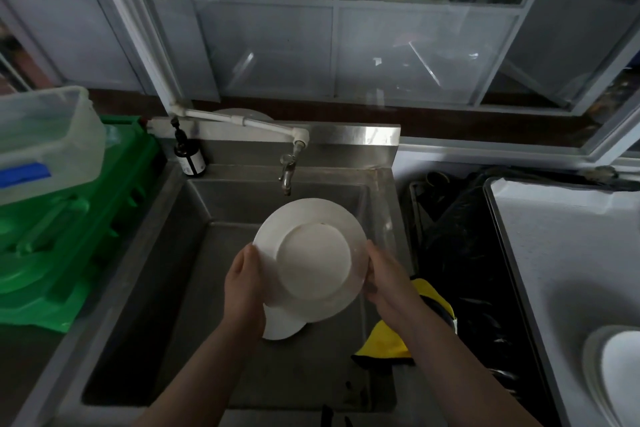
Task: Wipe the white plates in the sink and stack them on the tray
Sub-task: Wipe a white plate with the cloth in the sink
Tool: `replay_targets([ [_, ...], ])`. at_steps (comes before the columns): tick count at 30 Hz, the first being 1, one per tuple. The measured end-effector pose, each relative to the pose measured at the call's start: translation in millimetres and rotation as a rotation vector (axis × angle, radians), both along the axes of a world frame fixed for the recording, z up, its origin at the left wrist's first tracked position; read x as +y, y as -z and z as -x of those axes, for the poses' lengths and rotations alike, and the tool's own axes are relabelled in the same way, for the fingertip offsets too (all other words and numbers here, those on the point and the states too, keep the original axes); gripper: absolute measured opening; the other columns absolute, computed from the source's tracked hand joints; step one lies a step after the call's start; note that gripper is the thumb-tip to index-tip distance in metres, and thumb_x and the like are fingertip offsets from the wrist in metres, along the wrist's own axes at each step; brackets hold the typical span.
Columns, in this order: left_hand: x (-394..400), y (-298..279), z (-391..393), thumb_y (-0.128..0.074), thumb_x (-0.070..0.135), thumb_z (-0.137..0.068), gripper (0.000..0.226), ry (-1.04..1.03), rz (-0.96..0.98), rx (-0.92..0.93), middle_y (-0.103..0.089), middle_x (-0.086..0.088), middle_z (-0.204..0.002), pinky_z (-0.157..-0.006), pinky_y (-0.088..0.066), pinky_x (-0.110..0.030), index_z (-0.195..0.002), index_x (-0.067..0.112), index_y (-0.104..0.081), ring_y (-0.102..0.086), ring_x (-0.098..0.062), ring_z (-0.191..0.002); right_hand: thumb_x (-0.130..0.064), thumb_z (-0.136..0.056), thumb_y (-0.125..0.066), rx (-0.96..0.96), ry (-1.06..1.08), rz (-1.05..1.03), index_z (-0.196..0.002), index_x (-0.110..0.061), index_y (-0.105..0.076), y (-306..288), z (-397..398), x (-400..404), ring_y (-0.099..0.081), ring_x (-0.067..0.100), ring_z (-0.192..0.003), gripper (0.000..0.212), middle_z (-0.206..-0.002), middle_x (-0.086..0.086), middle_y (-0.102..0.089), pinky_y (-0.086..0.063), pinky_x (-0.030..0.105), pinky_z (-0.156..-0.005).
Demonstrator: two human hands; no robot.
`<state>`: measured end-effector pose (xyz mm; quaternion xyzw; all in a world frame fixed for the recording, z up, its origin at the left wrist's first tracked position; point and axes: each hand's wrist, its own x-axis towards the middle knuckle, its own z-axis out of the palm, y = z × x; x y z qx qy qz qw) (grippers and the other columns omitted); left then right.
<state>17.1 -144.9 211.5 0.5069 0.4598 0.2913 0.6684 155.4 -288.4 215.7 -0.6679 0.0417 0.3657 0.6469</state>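
- Over the middle of the steel sink (166, 253), a white plate (311, 260) is held up between both hands, tilted with its underside and foot ring facing the camera.
- The left hand (244, 288) grips the plate's left rim, fingers curled behind it and thumb at the edge.
- The right hand (386, 282) grips the right rim, fingers wrapped round the edge.
- Below the held plate, a second white plate (282, 326) lies on the sink floor, partly hidden by the left hand and the plate above.
- A yellow cloth (384, 343) with a dark edge hangs over the sink's right wall, just beside the right forearm.
- The tap (286, 172) hangs from a white pipe (242, 121) at the far wall, just above the held plate's far rim.
- A dark pump bottle (188, 156) stands at the far left corner of the sink.
- To the left sit green crates (79, 218) with a clear plastic tub (48, 142) on top.
- On the right, a tray (554, 253) carries what seems to be a white plate (620, 371) at its near end, cut off by the frame.
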Motion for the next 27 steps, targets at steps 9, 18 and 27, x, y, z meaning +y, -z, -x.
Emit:
replay_targets([
  [9, 4, -4, -7, -0.025, 0.043, -0.108, 0.048, 0.038, 0.199, -0.170, -0.053, -0.003, -0.148, -0.113, -0.032, -0.036, -0.141, 0.022, -0.053, -0.047, -0.017, -0.134, -0.060, -0.097, -0.041, 0.057, 0.112, -0.196, -0.109, -0.029, -0.064, -3, -5, 4, -0.059, 0.015, -0.116, 0.041, -0.123, 0.002, -0.065, -0.045, 0.041, -0.103],
  [18, -3, -9, 2, -0.012, 0.054, -0.105, 0.060, 0.259, 0.166, -0.122, -0.069, -0.001, -0.125, -0.100, -0.047, -0.052, -0.121, 0.037, -0.068, -0.064, -0.027, -0.117, -0.059, -0.100, -0.030, 0.034, 0.021, -0.266, -0.124, -0.014, -0.063, -10, -5, -11, -0.067, 0.031, -0.107, 0.061, -0.116, 0.010, -0.071, -0.055, 0.049, -0.087],
  [27, -20, -14, 21, -0.014, 0.049, -0.107, 0.058, 0.311, 0.187, -0.134, -0.073, 0.003, -0.117, -0.092, -0.053, -0.050, -0.110, 0.043, -0.071, -0.068, -0.026, -0.108, -0.055, -0.102, -0.033, 0.015, 0.044, -0.199, -0.114, -0.016, -0.068, -2, 18, -27, -0.071, 0.027, -0.099, 0.054, -0.108, 0.007, -0.074, -0.054, 0.043, -0.078],
])
